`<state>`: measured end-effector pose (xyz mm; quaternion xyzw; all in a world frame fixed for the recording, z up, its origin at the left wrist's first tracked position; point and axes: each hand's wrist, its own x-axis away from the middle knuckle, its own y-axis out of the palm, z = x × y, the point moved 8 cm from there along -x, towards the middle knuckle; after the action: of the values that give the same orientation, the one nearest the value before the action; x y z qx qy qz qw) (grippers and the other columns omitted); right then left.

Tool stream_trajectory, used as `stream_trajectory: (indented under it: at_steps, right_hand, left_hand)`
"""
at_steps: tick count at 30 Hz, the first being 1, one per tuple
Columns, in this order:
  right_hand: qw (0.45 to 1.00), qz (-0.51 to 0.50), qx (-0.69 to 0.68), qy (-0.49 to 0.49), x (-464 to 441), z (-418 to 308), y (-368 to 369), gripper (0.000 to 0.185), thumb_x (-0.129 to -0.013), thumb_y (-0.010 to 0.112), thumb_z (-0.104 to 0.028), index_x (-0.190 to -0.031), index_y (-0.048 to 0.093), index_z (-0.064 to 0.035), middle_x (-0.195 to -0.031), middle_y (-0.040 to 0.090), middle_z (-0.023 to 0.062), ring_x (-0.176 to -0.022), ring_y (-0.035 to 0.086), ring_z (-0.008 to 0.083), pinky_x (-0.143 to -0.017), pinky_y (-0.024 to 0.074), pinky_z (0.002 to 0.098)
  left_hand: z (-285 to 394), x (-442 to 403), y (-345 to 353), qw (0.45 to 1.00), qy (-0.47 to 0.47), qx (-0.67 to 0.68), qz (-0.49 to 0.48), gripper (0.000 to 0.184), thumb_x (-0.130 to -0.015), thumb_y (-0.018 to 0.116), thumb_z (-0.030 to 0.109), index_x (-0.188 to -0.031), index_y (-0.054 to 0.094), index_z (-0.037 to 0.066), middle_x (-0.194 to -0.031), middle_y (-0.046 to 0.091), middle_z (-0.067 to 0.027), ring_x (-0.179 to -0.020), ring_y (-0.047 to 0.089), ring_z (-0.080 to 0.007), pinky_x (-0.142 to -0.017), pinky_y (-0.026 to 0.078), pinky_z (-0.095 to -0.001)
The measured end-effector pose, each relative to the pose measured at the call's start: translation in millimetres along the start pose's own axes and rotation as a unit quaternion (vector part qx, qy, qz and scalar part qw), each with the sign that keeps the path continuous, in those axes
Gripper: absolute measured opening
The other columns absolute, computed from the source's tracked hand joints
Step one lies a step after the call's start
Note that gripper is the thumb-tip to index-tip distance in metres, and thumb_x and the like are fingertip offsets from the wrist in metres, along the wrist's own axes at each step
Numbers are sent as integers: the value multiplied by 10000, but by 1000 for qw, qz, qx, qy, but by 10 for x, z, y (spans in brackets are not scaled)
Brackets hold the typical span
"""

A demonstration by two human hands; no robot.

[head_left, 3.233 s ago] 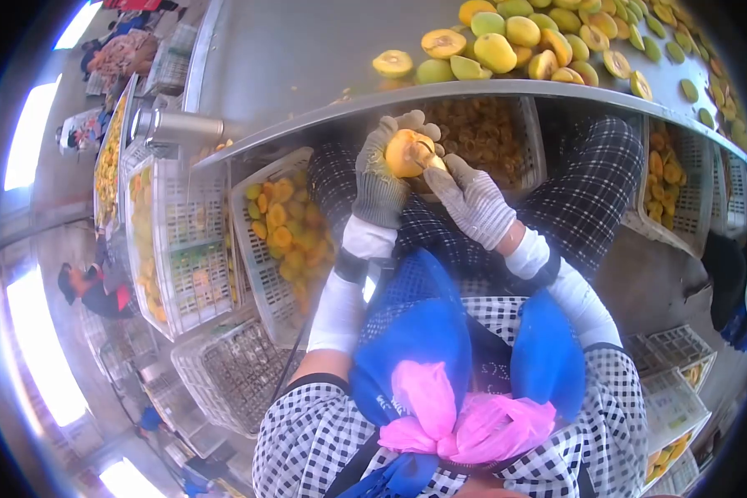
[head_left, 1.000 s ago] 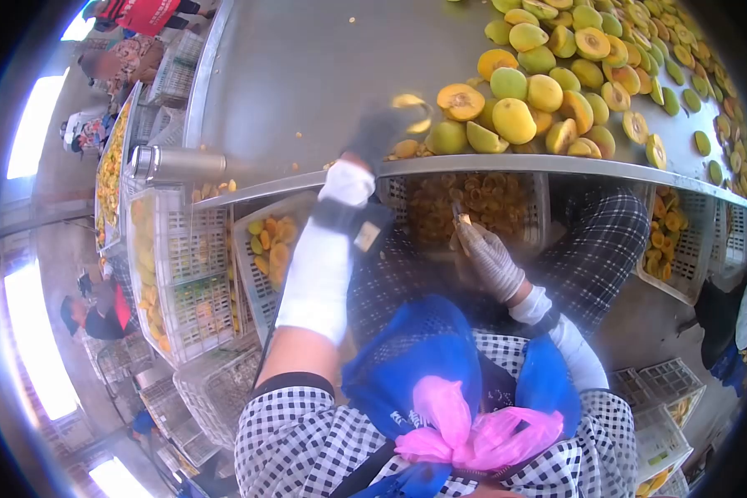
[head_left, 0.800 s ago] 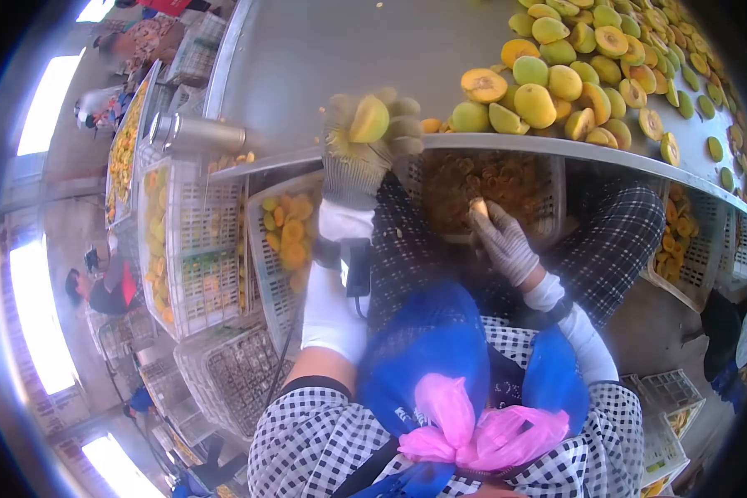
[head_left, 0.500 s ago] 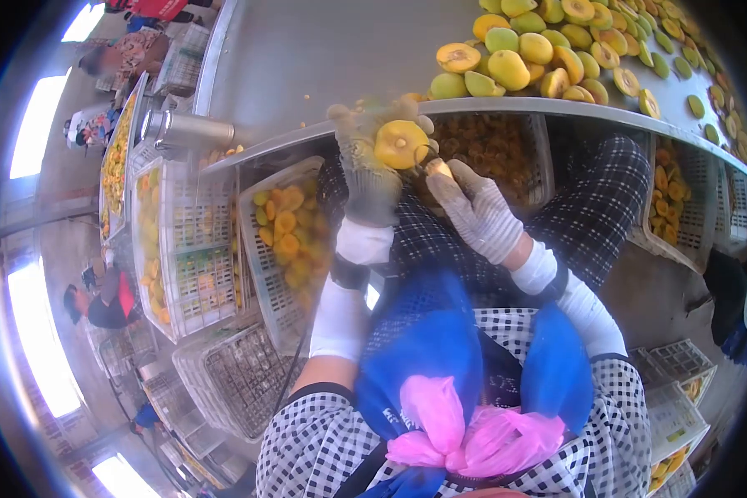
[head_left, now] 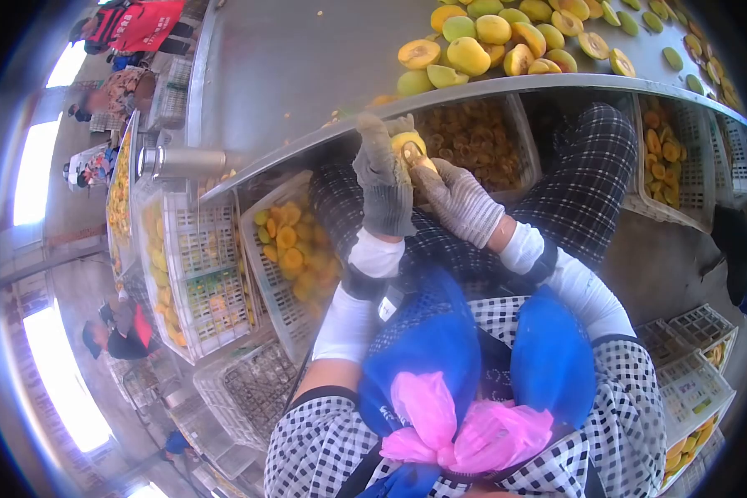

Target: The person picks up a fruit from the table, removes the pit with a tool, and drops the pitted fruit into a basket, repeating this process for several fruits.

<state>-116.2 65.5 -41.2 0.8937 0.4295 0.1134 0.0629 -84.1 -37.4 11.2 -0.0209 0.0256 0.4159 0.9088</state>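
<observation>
A yellow peach half (head_left: 402, 143) is gripped in my gloved left hand (head_left: 386, 183), just off the table's near edge. My gloved right hand (head_left: 463, 203) is closed around the short handle of a pitting tool (head_left: 417, 156). The tool's head is against the peach half's cut face, and its metal loop is mostly hidden. Beyond both hands, cut peach halves (head_left: 468, 56) lie piled on the metal table (head_left: 257, 75). Beneath the table edge, a crate (head_left: 523, 141) holds brownish-orange pieces too small to make out.
A crate of peach halves (head_left: 289, 253) stands left of my legs, with a taller white crate (head_left: 212, 274) beyond it. A steel flask (head_left: 183, 161) lies near the table's left corner. More crates (head_left: 697, 390) are at right. Other people (head_left: 129, 332) are farther left.
The tool has moved from beside the peach half onto its cut face. Both hands have come closer together, and the peach half has tilted. The whole view has shifted slightly.
</observation>
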Motion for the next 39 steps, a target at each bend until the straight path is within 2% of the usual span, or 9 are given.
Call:
stream_trajectory:
  at_steps: [8, 14, 22, 24, 25, 29, 31, 35, 39]
  right_hand:
    - [997, -58, 13, 47, -43, 319, -76, 438, -979, 492, -374, -1065, 609, 40, -819, 639, 140, -734, 569, 189, -689, 479, 325]
    - [994, -80, -33, 63, -47, 193, -133, 402, -991, 479, -340, -1052, 606, 36, -807, 627, 118, -738, 537, 149, -700, 466, 319]
    - [953, -112, -121, 256, 74, 289, -201, 343, -927, 581, -256, -1076, 591, 52, -784, 586, 115, -712, 551, 170, -653, 475, 321]
    - [815, 30, 356, -456, 247, -234, -214, 477, -758, 647, -66, -1182, 520, 110, -947, 588, 190, -828, 599, 302, -716, 506, 385]
    - [797, -2, 354, -490, 267, -81, -188, 676, -619, 627, 32, -1255, 436, 163, -1090, 552, 231, -952, 577, 400, -806, 506, 438]
    - [828, -67, 328, -451, 183, 73, -163, 417, -774, 602, -3, -1177, 527, 80, -1059, 601, 189, -816, 607, 319, -757, 511, 363]
    - [991, -118, 6, 63, -35, 278, -245, 288, -960, 539, -211, -1107, 575, 34, -907, 604, 64, -754, 532, 130, -680, 475, 274]
    - [995, -77, -20, 62, 15, 150, -188, 414, -1016, 414, -372, -1042, 599, -3, -786, 570, 0, -731, 470, 59, -642, 437, 226]
    - [977, -157, 136, 50, 85, 313, -147, 549, -1021, 300, -459, -1104, 590, 0, -837, 609, 89, -772, 517, 157, -724, 446, 307]
  left_hand:
    - [-540, -26, 122, 926, -312, 181, -112, 842, -899, 277, 720, -838, 647, -33, -791, 658, -192, -733, 646, -269, -709, 556, -380]
    - [-253, -129, 194, 995, -51, 1, -84, 834, -940, 238, 667, -814, 643, -51, -758, 652, -169, -706, 640, -250, -707, 546, -350]
    - [-267, -181, 478, 967, -129, -40, -217, 587, -999, 317, 424, -809, 642, -27, -775, 655, -150, -728, 633, -204, -727, 531, -333]
    - [-28, -125, 458, 989, 46, -19, -138, 429, -975, 391, 279, -797, 634, -25, -772, 650, -133, -715, 620, -186, -729, 528, -335]
    - [-43, -99, 413, 988, 113, 2, -102, 354, -954, 421, 212, -796, 627, -28, -765, 644, -123, -700, 609, -177, -728, 527, -336]
    - [-486, -154, 363, 959, -238, 63, -142, 338, -969, 491, 202, -754, 594, -37, -717, 605, -97, -633, 555, -156, -752, 523, -339]
    - [-210, -105, 348, 984, -124, 80, -99, 373, -976, 498, 230, -730, 593, -34, -700, 600, -92, -623, 551, -153, -752, 521, -338]
    - [-65, 29, 262, 994, 48, 102, 0, 429, -981, 510, 279, -700, 600, -32, -657, 585, -77, -585, 536, -153, -724, 519, -338]
    - [-244, -8, 352, 928, -278, -77, -238, 448, -964, 527, 348, -683, 598, 7, -669, 576, -58, -622, 539, -128, -628, 463, -270]
